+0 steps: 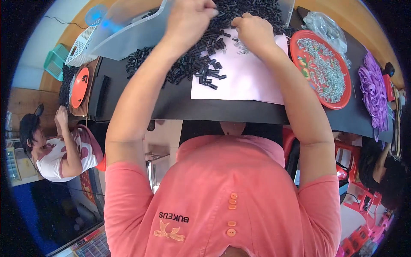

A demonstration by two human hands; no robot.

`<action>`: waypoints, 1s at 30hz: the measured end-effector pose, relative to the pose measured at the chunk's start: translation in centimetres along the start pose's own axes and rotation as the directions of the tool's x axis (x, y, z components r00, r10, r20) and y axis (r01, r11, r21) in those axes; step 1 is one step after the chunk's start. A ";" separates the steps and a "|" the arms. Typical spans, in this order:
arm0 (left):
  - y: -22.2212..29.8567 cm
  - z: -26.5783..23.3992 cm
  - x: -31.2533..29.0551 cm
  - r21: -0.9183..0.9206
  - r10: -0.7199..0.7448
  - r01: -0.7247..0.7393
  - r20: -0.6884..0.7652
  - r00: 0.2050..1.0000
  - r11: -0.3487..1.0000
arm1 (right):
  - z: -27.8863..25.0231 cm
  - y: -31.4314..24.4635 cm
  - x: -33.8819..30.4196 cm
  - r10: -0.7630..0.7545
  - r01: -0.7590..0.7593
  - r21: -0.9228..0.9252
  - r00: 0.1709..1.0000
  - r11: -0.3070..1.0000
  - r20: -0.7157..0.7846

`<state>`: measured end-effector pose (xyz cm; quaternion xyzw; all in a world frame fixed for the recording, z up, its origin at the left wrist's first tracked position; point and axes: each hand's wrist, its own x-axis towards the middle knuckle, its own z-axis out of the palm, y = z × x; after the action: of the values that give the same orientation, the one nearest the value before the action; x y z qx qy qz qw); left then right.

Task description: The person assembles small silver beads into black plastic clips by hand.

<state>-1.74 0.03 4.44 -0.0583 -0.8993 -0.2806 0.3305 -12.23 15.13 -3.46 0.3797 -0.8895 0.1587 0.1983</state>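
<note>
In the head view, the left hand (188, 19) has its fingers drawn narrow over the heap of small black pieces (184, 68), beside the clear bin (128, 36); the right hand (256, 33) curls its fingers above the pale sheet (239, 83), near a few thin metal pieces (242, 48). I cannot tell whether either hand holds anything. More metal pieces fill the red tray (348, 88) on the table (205, 110). Pinching single pieces lightly by their sides, and keeping black and metal apart on the sheet, should make handling surer.

Green basket (52, 62) near white basket (82, 45)
</note>
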 end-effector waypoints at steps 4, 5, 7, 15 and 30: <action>0.3 -5.9 1.0 0.069 -0.045 0.060 -0.201 0.979 0.996 | 0.2 -0.4 0.2 -0.049 0.058 -0.188 0.997 0.980 0.053; 0.2 -7.1 1.2 0.069 -0.048 0.063 -0.206 0.977 0.996 | 0.1 -0.6 0.1 -0.055 0.064 -0.189 0.997 0.980 0.053; -0.2 -8.9 1.6 0.143 -0.265 0.301 -0.229 0.937 0.943 | -0.3 -0.7 0.0 -0.013 0.028 -0.177 0.996 0.984 0.087; 2.2 -3.8 -2.4 -0.210 -0.167 0.140 -0.119 0.979 0.968 | 0.9 -0.3 0.3 -0.069 0.070 -0.190 0.998 0.979 0.013; -2.8 3.5 -5.0 -0.600 -0.540 0.538 0.201 0.818 0.592 | -0.6 -0.6 0.1 -0.040 0.037 0.216 0.999 0.976 0.010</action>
<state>-0.72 -0.03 -2.20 0.1089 -0.7254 -0.6521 0.1914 -11.74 14.91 -2.77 0.4172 -0.8609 0.2480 0.1527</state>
